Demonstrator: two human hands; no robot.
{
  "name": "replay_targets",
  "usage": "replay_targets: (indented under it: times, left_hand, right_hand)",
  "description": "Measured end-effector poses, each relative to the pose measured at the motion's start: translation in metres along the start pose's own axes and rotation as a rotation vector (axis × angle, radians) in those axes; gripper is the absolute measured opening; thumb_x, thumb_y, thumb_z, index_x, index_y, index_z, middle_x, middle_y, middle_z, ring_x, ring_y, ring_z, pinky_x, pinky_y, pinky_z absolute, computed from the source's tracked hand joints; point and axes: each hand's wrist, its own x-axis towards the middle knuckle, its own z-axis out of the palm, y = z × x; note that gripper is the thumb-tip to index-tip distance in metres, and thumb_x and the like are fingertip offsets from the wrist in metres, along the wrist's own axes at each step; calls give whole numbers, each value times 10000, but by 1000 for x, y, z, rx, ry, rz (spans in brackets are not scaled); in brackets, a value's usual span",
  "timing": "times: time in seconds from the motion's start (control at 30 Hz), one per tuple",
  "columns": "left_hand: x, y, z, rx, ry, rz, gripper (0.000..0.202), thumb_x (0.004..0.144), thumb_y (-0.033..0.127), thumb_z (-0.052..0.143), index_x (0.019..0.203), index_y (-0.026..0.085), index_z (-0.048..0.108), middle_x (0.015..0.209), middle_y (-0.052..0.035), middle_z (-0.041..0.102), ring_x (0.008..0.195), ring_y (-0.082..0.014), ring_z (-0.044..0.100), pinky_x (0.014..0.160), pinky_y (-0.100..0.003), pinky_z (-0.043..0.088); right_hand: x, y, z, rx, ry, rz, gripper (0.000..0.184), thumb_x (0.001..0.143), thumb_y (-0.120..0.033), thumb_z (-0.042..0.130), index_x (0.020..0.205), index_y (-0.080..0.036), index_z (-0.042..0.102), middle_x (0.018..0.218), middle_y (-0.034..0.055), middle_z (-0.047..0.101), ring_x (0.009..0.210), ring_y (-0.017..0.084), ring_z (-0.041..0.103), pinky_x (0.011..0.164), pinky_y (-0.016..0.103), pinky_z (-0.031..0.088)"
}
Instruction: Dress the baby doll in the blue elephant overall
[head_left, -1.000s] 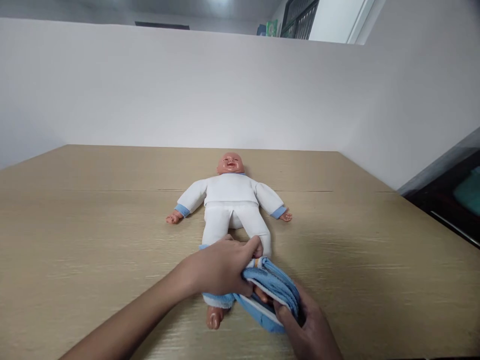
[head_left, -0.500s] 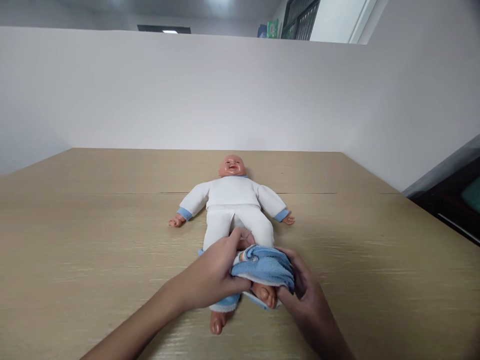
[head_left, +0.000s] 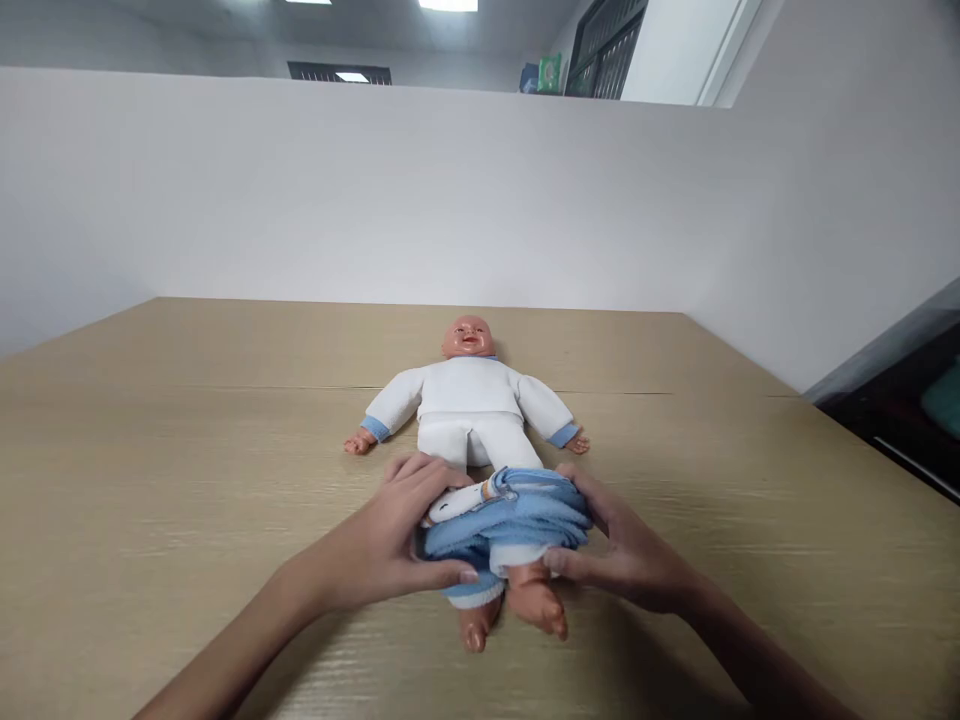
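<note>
A baby doll (head_left: 469, 390) lies on its back, head away from me, in a white top with blue cuffs. Blue pants (head_left: 540, 510) with a white patterned part are bunched around its lower legs. My left hand (head_left: 405, 530) grips the pants on the left side, thumb along the lower edge. On the right side, my right hand (head_left: 611, 540) pinches the bunched cloth, its thumb by the doll's ankle. Both doll feet (head_left: 536, 600) stick out below the leg openings. Some of my fingers are hidden behind the cloth.
The doll rests on a wide wooden table (head_left: 187, 450) with a seam across it. A white partition (head_left: 420, 200) rises behind the far edge. At the right stands a dark object (head_left: 900, 400) beside the table.
My left hand has moved left, from the doll's right-side leg to the pants' left side. The doll's foot on the right shows further out of the pants, and the feet are closer together.
</note>
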Motion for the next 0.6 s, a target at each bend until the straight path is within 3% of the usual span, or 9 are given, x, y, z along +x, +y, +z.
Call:
replay_targets:
  times: [0.07, 0.13, 0.23, 0.33, 0.47, 0.6]
  left_hand:
    - [-4, -9, -5, -15, 17, -37, 414, 939, 515, 790, 1230, 255, 654, 1268, -52, 658, 1239, -301, 532, 1122, -428, 380]
    - [-3, -20, -5, -149, 74, -105, 302, 991, 483, 724, 1136, 225, 669, 1207, -58, 676, 1182, -285, 576, 1068, -401, 437]
    - [5, -38, 2, -468, 198, -232, 336, 1016, 512, 682, 1143, 201, 673, 1155, -69, 708, 1122, -276, 634, 991, -373, 508]
    - [12, -54, 12, -645, 277, -279, 423, 1018, 546, 672, 1256, 197, 680, 1230, -92, 730, 1197, -306, 646, 1060, -414, 515]
    - [6, -68, 20, -816, 186, -289, 462, 1032, 531, 669, 1386, 234, 663, 1416, -95, 691, 1402, -318, 574, 1235, -456, 415]
    - [1, -69, 21, -1092, 124, -328, 476, 1043, 516, 656, 1429, 238, 627, 1309, -110, 720, 1251, -299, 666, 1140, -456, 492]
  right_hand:
    - [13, 7, -5, 85, -11, 47, 777, 758, -511, 926, 1423, -206, 664, 1448, 160, 706, 1313, 396, 673, 1106, 560, 555]
    - [33, 8, -7, 176, -62, 21, 598, 841, -554, 862, 1306, -206, 718, 1292, 115, 762, 1205, 344, 707, 1049, 490, 583]
    - [66, 5, -2, 254, -74, -46, 393, 949, -585, 750, 1104, -225, 732, 1044, 22, 739, 1002, 233, 690, 930, 339, 577]
    - [84, 11, 10, 277, 27, -31, 403, 964, -632, 705, 1018, -233, 711, 967, -13, 687, 947, 198, 640, 919, 302, 544]
    - [79, 28, 25, 342, 68, 82, 455, 914, -678, 725, 948, -225, 720, 962, 8, 690, 976, 225, 639, 945, 335, 542]
    - [69, 34, 28, 524, -67, 113, 387, 948, -599, 730, 1018, -219, 729, 945, 7, 701, 922, 214, 656, 911, 337, 554]
